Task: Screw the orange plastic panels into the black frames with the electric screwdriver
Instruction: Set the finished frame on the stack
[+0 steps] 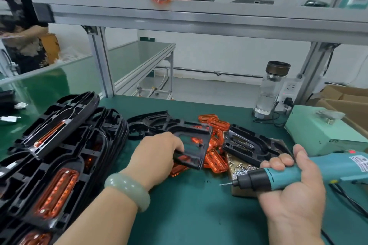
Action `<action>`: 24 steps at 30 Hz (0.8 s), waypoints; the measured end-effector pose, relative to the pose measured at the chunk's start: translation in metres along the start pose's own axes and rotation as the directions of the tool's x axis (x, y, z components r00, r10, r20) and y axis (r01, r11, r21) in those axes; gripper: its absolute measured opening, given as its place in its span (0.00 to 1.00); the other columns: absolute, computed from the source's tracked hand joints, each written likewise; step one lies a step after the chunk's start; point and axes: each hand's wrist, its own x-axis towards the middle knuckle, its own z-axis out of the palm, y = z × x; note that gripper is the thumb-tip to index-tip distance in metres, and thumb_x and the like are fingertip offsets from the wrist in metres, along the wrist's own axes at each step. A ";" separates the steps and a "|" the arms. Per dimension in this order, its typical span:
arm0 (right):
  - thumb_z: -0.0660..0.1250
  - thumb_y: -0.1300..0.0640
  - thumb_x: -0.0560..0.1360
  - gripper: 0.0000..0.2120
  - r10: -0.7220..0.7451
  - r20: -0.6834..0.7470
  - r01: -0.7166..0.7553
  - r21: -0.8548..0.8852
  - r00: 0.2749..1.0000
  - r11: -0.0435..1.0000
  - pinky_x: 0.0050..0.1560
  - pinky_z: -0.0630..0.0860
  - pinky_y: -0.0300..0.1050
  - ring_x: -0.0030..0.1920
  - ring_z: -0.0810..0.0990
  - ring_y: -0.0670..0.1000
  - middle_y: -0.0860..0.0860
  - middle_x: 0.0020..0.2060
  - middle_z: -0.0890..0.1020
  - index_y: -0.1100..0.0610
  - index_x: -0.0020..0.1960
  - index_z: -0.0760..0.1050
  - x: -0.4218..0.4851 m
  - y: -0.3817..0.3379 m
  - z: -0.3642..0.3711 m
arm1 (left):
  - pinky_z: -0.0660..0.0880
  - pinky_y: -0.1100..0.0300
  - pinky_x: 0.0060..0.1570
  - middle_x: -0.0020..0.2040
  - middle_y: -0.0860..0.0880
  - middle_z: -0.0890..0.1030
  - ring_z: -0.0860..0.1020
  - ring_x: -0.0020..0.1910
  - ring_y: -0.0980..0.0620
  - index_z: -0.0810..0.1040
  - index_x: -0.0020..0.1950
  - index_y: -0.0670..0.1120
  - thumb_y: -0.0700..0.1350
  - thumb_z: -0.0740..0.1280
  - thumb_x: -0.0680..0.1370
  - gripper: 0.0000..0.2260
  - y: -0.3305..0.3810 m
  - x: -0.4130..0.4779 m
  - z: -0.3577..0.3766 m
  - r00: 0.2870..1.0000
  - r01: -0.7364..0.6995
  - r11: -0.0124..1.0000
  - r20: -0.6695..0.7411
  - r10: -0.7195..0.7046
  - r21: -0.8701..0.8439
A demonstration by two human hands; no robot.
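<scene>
The left hand [159, 157] reaches in from the lower left, palm down and wrist nearly straight. Its fingers are curled over the near left edge of a black frame [192, 145], gripping it. The frame is tipped up over a loose heap of orange panels [216, 159] in the middle of the green surface [189, 211]. A pale jade bangle [127, 191] sits on that wrist.

The right hand [294, 193] lies palm up at the right, with the electric screwdriver [294, 175] across its palm. The fingers wrap over the teal barrel and the thumb stands up behind it — a loose but closed hold. The tool's black nose and bit point left, low over the near edge of a shallow tray of screws [240, 170]. A second black frame [245, 145] rests across the far part of that tray, just beside the orange heap.

At the left stand stacks of finished frames [59, 165] with orange panels seated in them — well apart from the screwdriver. A glass bottle [272, 89] stands at the back right, near a pale green box [318, 131].
</scene>
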 end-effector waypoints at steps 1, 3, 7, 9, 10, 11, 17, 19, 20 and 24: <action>0.60 0.57 0.79 0.04 -0.003 -0.011 0.003 0.006 1.000 1.000 0.39 0.67 0.38 0.27 0.68 0.43 0.43 0.28 0.70 0.50 0.48 0.73 0.001 -0.001 0.000 | 0.62 0.58 0.64 0.60 0.57 0.74 0.73 0.59 0.52 0.76 0.57 0.58 0.35 0.62 0.72 0.21 0.000 -0.006 0.001 0.999 -0.043 0.999 0.021 0.043 0.004; 0.61 0.57 0.79 0.03 -0.005 -0.025 0.005 0.014 1.000 1.000 0.38 0.67 0.37 0.27 0.68 0.43 0.44 0.29 0.70 0.50 0.48 0.73 0.001 -0.002 -0.001 | 0.48 0.61 0.68 0.62 0.59 0.72 0.70 0.63 0.57 0.75 0.57 0.58 0.34 0.62 0.71 0.22 0.000 -0.015 0.005 0.994 -0.095 0.995 0.059 0.095 -0.010; 0.61 0.57 0.79 0.03 -0.008 -0.027 0.008 0.004 1.000 1.000 0.37 0.68 0.37 0.27 0.68 0.43 0.44 0.29 0.70 0.50 0.49 0.72 0.000 -0.001 -0.001 | 0.33 0.56 0.70 0.68 0.62 0.66 0.53 0.74 0.61 0.72 0.62 0.60 0.30 0.56 0.69 0.31 -0.003 -0.026 0.014 0.986 -0.069 0.997 0.150 0.070 -0.018; 0.61 0.57 0.79 0.03 -0.009 -0.028 0.009 0.003 1.000 1.000 0.38 0.68 0.37 0.27 0.68 0.43 0.44 0.29 0.70 0.50 0.49 0.72 0.000 -0.001 -0.001 | 0.39 0.58 0.71 0.71 0.61 0.63 0.50 0.75 0.59 0.73 0.62 0.60 0.31 0.56 0.70 0.29 -0.003 -0.030 0.014 0.993 -0.061 0.997 0.100 0.066 -0.057; 0.61 0.57 0.79 0.03 -0.010 -0.027 0.010 -0.001 1.000 1.000 0.38 0.68 0.37 0.27 0.68 0.43 0.44 0.29 0.70 0.50 0.49 0.72 0.000 -0.001 -0.001 | 0.46 0.61 0.70 0.70 0.58 0.66 0.55 0.74 0.57 0.75 0.61 0.58 0.31 0.57 0.71 0.27 -0.003 -0.032 0.013 0.999 -0.032 0.993 0.000 0.032 -0.113; 0.61 0.57 0.79 0.03 -0.012 -0.028 0.012 -0.006 1.000 1.000 0.38 0.68 0.37 0.27 0.69 0.43 0.44 0.29 0.70 0.50 0.49 0.72 0.000 -0.001 -0.001 | 0.53 0.64 0.67 0.67 0.55 0.71 0.63 0.71 0.53 0.77 0.60 0.54 0.33 0.59 0.72 0.23 -0.002 -0.034 0.011 0.990 0.020 0.985 -0.135 -0.044 -0.174; 0.62 0.57 0.79 0.02 -0.012 -0.024 0.012 -0.019 1.000 1.000 0.38 0.69 0.37 0.27 0.69 0.44 0.44 0.29 0.70 0.50 0.50 0.72 -0.001 -0.001 -0.001 | 0.69 0.57 0.37 0.41 0.53 0.73 0.74 0.42 0.48 0.64 0.63 0.48 0.72 0.57 0.70 0.33 0.003 -0.031 0.003 0.836 0.546 0.838 -0.052 -0.546 -0.015; 0.62 0.57 0.78 0.02 -0.016 -0.030 0.015 -0.024 0.999 1.000 0.38 0.69 0.37 0.27 0.69 0.44 0.44 0.29 0.71 0.51 0.50 0.72 -0.001 -0.002 -0.001 | 0.68 0.57 0.36 0.40 0.53 0.72 0.73 0.41 0.48 0.58 0.68 0.48 0.74 0.56 0.68 0.39 0.009 -0.025 0.004 0.830 0.557 0.831 0.025 -0.557 0.005; 0.62 0.57 0.78 0.02 -0.017 -0.033 0.016 -0.027 0.999 1.000 0.38 0.69 0.38 0.27 0.69 0.44 0.44 0.29 0.71 0.51 0.50 0.72 -0.001 -0.002 -0.001 | 0.69 0.57 0.37 0.42 0.52 0.73 0.74 0.42 0.47 0.55 0.71 0.48 0.71 0.58 0.69 0.39 0.011 -0.023 0.007 0.833 0.553 0.833 0.039 -0.552 -0.018; 0.63 0.57 0.78 0.03 -0.015 -0.044 0.014 -0.024 0.999 1.000 0.39 0.69 0.38 0.27 0.69 0.44 0.44 0.29 0.71 0.51 0.50 0.73 0.000 -0.004 -0.002 | 0.69 0.58 0.38 0.38 0.51 0.72 0.74 0.39 0.48 0.56 0.70 0.45 0.54 0.65 0.73 0.30 0.009 -0.019 0.011 0.812 0.574 0.795 0.009 -0.584 -0.194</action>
